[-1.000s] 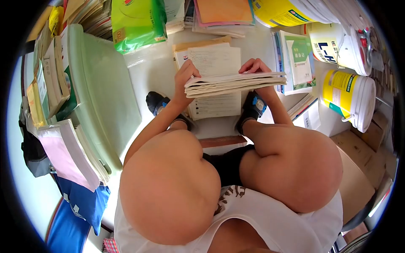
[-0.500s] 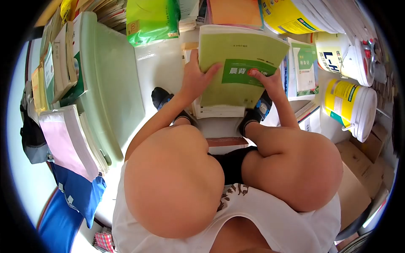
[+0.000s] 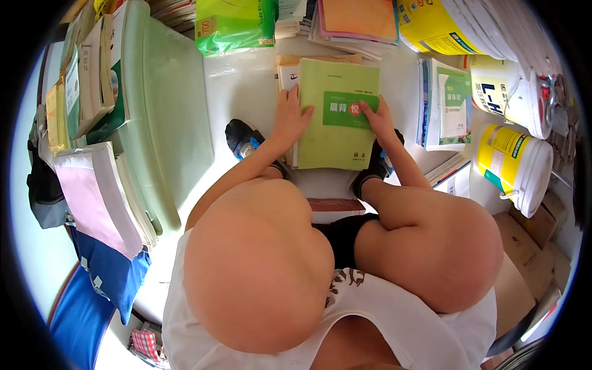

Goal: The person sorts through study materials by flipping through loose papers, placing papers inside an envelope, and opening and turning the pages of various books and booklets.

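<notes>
A green book [image 3: 336,139] lies cover up over a stack of papers [image 3: 288,77] on the floor between my feet. My left hand [image 3: 293,117] grips its left edge, thumb by the cover and fingers at the side. On the right edge, my right hand [image 3: 379,120] has its thumb on the cover near the red circle, with the other fingers mostly hidden. Only the left and top margins of the papers show from under the book.
White and yellow buckets [image 3: 515,163] stand at the right, beside stacked books [image 3: 453,102]. A green plastic packet [image 3: 237,24] and an orange folder [image 3: 357,18] are at the top. A pale green bin [image 3: 172,117] with books and a pink folder [image 3: 92,197] is at the left.
The stack held edge-on has been turned to show its green cover, then lowered onto the papers below. Both hands have stayed at its sides.
</notes>
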A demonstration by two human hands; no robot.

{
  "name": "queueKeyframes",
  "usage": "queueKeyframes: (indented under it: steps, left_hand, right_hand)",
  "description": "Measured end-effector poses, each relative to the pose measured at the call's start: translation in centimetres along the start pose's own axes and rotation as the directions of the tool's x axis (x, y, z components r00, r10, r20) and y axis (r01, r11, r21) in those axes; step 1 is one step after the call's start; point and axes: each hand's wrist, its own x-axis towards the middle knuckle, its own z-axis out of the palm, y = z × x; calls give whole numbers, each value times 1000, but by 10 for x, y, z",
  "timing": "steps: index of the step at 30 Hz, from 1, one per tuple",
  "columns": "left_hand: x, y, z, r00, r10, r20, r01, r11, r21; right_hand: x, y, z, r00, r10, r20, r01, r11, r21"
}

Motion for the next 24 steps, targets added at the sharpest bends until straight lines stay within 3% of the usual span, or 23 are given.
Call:
queueKeyframes:
  steps: [2,3,5,6,8,11,14,16,17,19,24]
  left_hand:
    - [0,0,-8,1000,-12,24,9,995,99]
    - [1,-3,-8,1000,-20,13,19,997,76]
    - [1,-4,-5,1000,-29,3,29,998,50]
    - [3,-3,-5,994,-106,40,107,994,-29]
    - [3,-1,-5,980,-182,85,190,976,-106]
    - [6,-7,0,992,-109,64,113,992,-62]
    - [10,-15,3,970,-197,142,216,967,-133]
    - [6,-17,1,997,-79,-9,79,997,-23]
    - [3,-18,-1,997,-79,-9,78,997,-25]
    - [-1,-7,-16,973,-84,-215,118,981,152]
    - [-1,-39,3,962,-269,-53,265,962,-67]
  right_hand:
    - [2,1,-3,998,-16,-62,-8,927,-374]
    - [1,2,-4,998,-14,-64,-11,927,-375]
    - [-2,5,-7,961,-266,-71,131,670,-731]
    - [-1,8,-8,961,-268,-74,130,668,-733]
    - [-2,15,-7,998,-7,-58,-14,940,-340]
    - [-17,-1,7,988,-140,-68,87,858,-506]
    - [-17,-3,3,980,-184,-75,122,855,-504]
    - [-16,-7,2,963,-262,-55,199,836,-511]
    - [-15,-9,1,940,-339,-35,274,813,-513]
    - [-10,-13,4,937,-348,-23,292,821,-490]
    - [-6,-13,16,967,-255,9,222,822,-524]
